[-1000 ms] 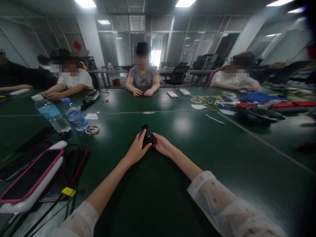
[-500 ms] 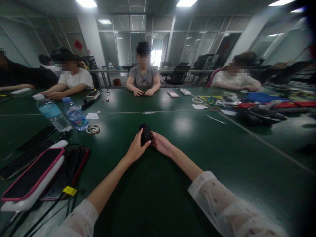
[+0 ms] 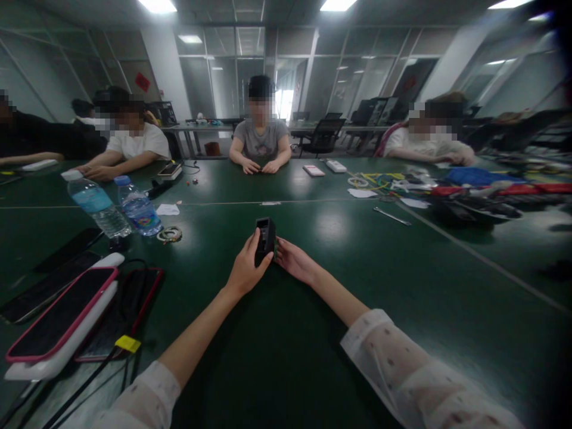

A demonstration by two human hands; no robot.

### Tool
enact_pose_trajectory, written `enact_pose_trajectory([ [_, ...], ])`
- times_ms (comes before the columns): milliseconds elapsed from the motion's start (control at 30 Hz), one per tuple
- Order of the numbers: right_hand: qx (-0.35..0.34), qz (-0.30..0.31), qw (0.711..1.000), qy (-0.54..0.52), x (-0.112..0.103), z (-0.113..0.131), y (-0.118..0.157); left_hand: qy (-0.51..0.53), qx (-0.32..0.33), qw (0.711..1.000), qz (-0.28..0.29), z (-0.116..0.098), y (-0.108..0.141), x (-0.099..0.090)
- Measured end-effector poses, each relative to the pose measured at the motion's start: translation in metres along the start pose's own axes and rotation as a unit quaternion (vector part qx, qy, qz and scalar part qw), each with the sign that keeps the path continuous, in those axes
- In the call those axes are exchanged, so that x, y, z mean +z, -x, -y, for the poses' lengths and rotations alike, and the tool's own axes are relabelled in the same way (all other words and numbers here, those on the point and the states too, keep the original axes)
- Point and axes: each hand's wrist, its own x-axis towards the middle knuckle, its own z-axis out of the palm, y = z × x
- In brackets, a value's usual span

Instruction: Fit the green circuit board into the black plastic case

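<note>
- Rotated since the previous frame, head view: small black box (image 3: 267,233), now showing a face with a rectangular recess at its upper end; both forearms hold nearly the same position.
- Left hand (image 3: 245,265): closed on the box, thumb and fingers on opposite sides.
- Right hand (image 3: 295,261): fingers bent at the box's right side, beside a green sliver (image 3: 276,249); cannot tell whether they grip.
- Box location: between the hands, over the green table (image 3: 313,345).
- Left side: pink-rimmed phone (image 3: 62,316) on a white slab (image 3: 27,372); blue-capped bottle (image 3: 140,211) near bracelets (image 3: 170,235).
- Right side: metal wrench (image 3: 392,215), well apart from the hands.
</note>
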Motion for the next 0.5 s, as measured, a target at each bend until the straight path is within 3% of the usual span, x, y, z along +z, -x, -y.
enact_pose_trajectory([
  [500,-0.006,-0.034,0.999,0.011,0.0069,0.0011,0.0035,-0.085,0.112,0.99,0.032,-0.0057,0.0058,-0.0013],
])
